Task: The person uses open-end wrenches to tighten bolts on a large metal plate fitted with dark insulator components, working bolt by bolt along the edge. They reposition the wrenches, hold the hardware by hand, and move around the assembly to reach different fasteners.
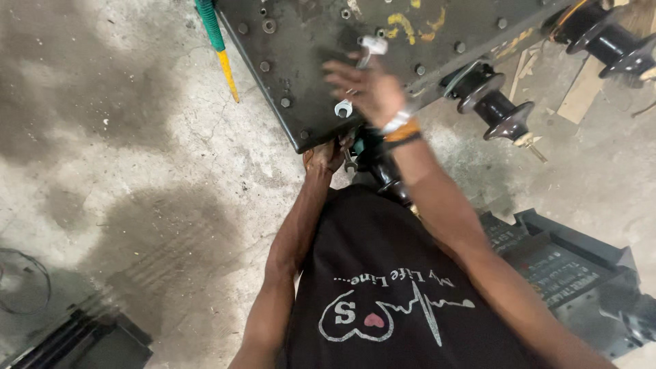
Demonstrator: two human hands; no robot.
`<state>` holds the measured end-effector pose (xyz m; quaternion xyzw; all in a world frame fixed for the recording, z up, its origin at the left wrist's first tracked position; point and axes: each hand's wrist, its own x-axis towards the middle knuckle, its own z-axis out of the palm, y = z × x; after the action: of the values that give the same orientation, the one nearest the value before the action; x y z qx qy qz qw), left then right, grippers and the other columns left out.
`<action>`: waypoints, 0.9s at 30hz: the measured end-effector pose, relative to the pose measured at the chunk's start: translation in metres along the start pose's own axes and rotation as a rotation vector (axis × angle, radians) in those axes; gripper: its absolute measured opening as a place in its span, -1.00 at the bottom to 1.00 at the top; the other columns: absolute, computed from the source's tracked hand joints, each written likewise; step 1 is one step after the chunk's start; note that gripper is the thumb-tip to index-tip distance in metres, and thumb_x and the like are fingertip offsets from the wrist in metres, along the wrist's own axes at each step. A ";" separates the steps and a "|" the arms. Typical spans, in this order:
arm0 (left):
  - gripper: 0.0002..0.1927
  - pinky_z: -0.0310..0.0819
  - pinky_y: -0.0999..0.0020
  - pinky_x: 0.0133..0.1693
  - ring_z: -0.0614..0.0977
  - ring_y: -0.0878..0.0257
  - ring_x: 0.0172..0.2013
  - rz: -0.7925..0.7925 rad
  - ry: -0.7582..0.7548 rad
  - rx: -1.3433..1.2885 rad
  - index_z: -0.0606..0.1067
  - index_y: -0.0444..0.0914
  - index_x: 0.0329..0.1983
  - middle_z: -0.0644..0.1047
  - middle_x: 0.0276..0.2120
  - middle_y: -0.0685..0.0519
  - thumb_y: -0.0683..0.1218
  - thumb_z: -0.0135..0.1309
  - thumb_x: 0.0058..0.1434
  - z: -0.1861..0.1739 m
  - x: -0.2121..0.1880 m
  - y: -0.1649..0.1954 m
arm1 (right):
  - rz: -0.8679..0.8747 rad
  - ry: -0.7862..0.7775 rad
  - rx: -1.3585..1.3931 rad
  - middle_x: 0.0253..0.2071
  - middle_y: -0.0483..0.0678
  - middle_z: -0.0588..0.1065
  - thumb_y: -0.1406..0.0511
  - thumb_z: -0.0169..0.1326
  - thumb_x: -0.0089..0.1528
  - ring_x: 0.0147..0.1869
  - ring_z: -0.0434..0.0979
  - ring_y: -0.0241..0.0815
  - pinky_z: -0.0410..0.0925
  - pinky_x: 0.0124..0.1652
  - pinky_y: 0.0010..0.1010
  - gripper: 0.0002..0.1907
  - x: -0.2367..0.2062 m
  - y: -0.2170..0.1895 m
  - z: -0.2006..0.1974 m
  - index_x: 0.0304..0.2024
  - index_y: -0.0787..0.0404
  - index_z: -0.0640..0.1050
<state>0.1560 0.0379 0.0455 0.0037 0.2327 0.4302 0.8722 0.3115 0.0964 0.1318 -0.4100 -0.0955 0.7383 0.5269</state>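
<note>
the person looks down at a dark steel plate (307, 61) studded with bolts and bolt holes, lying above a stained concrete floor (137, 137). the right hand (365, 89) reaches over the plate's near corner, its fingers (338, 68) curled and pressed around a silver combination wrench (355, 78); the wrench's open end (343, 108) shows just below the palm, near the plate's edge, and its other end (373, 45) sticks out above the knuckles, over the plate. the wrist carries white, orange and black bands (402, 126). the left hand (324, 156) is tucked just under the plate's corner, fingers bent up against the underside; whether they grip anything there cannot be told, though a second small wrench (350, 162) shows just beside them in the shadow

a green ribbed handle with a yellow shaft (219, 48) lies on the floor at the plate's left edge. to the right, dark brown ribbed insulators (495, 102) stick out from the plate's side, with another pair (608, 41) at the upper right corner. yellow paint marks (403, 24) smear the plate's top. a grey metal box (560, 266) with a printed panel sits at the person's right, and a black metal frame (89, 338) lies at the lower left on the floor. the person wears a black shirt (389, 301) with a white printed design
</note>
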 end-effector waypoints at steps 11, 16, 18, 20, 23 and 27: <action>-0.77 0.16 0.41 -0.51 0.32 0.34 -0.53 -0.093 0.240 0.382 0.49 -0.28 -0.28 0.37 -0.50 0.10 -0.04 0.11 0.45 -0.031 -0.017 -0.018 | 0.358 -0.199 -0.707 -0.32 -0.02 0.61 0.28 0.07 0.34 -0.36 0.61 -0.31 0.51 -0.35 -0.48 -0.62 -0.136 0.060 -0.014 0.21 0.19 0.53; -0.82 0.13 0.48 -0.55 0.29 0.41 -0.57 -0.067 0.124 1.014 0.56 -0.29 -0.12 0.51 -0.45 0.10 -0.09 0.19 0.33 -0.022 -0.044 0.008 | 0.063 0.086 -0.537 -0.41 0.02 0.59 0.28 0.02 0.31 -0.48 0.55 -0.26 0.44 -0.44 -0.48 -0.60 -0.142 0.011 -0.054 0.22 0.11 0.43; -0.77 0.29 0.47 -0.39 0.41 0.40 -0.42 0.011 -0.058 1.032 0.56 -0.31 0.00 0.59 -0.28 0.05 -0.14 0.18 0.32 -0.012 -0.067 0.020 | 0.212 0.131 -0.570 -0.45 0.03 0.57 0.25 -0.03 0.37 -0.51 0.52 -0.23 0.41 -0.46 -0.46 -0.67 -0.137 0.006 -0.054 0.04 0.36 0.56; -0.78 0.54 0.40 -0.07 0.62 0.31 -0.10 0.191 -0.371 0.853 0.54 -0.38 0.10 0.57 -0.02 -0.06 -0.18 0.13 0.46 -0.003 -0.089 0.030 | 0.028 0.123 -0.604 -0.46 0.02 0.53 0.24 -0.01 0.43 -0.48 0.50 -0.24 0.36 -0.43 -0.47 -0.66 -0.138 0.006 -0.050 0.00 0.43 0.58; -0.74 0.12 0.58 -0.60 0.26 0.50 -0.66 -0.077 -0.016 0.675 0.55 -0.33 0.02 0.69 -0.24 -0.04 -0.15 0.14 0.30 0.010 -0.116 0.039 | -0.195 0.155 -0.463 -0.45 0.01 0.52 0.22 -0.02 0.47 -0.47 0.44 -0.26 0.29 -0.43 -0.49 -0.67 -0.151 0.006 -0.040 -0.01 0.42 0.56; -0.72 0.18 0.54 -0.58 0.30 0.46 -0.64 0.057 0.027 0.748 0.56 -0.34 0.06 0.69 -0.20 -0.08 -0.16 0.16 0.31 0.031 -0.126 0.048 | -0.307 0.230 -0.427 -0.42 0.00 0.53 0.19 -0.01 0.47 -0.46 0.45 -0.26 0.31 -0.41 -0.49 -0.70 -0.164 0.000 -0.031 -0.05 0.35 0.51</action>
<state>0.0668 -0.0205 0.1339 0.3228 0.3851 0.3397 0.7950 0.3512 -0.0526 0.1947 -0.5734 -0.2492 0.5616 0.5419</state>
